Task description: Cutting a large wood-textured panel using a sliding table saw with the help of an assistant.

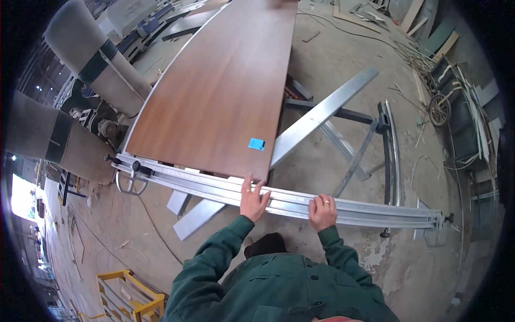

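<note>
A large brown wood-grain panel stretches away from me, its near end beside a long aluminium rail. The rail runs crosswise in front of my body. Fingers apart, my left hand reaches over the rail, its fingertips at the panel's near right corner. My right hand has its fingers curled over the rail, right of the panel. On the panel near that corner lies a small blue rectangular piece with dark marks. A black clamp knob sits at the rail's left part, and another knob at its right end.
A flat metal bar slants out under the panel, next to a dark metal frame. Fabric dust bags with machinery stand at left. A yellow metal frame is lower left. Cables and scrap lie along the right wall, near a wheel.
</note>
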### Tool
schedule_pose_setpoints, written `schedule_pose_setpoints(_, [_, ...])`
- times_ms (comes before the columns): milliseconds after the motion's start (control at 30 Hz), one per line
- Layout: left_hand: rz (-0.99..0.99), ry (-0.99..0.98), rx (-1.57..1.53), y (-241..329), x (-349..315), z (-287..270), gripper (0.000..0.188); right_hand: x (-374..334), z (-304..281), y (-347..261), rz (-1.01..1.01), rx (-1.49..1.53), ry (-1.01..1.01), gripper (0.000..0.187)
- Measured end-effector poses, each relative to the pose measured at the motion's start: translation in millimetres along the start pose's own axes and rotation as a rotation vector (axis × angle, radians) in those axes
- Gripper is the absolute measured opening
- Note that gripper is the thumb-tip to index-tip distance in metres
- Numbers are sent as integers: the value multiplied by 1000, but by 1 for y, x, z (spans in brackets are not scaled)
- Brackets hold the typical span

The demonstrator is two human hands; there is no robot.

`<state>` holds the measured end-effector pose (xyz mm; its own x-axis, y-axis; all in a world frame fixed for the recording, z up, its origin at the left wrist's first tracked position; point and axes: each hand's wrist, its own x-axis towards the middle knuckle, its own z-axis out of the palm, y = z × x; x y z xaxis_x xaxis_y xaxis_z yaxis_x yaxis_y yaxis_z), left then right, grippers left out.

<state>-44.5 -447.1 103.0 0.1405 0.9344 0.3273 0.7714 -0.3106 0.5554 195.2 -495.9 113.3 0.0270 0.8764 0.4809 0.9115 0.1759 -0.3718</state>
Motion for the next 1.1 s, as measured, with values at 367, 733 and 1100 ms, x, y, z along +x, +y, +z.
schedule_pose_setpoints(367, [65, 259, 198, 1, 181, 70, 20, 166, 62, 79, -114, 75, 35, 13])
schedule_pose_setpoints(733, [35, 250, 227, -13, 368, 128, 13, 328, 67, 242, 109, 154, -37, 11])
schedule_pose_setpoints(1100, [-35, 214, 244, -36, 601, 222, 18, 519, 91, 403, -40, -114, 68, 11])
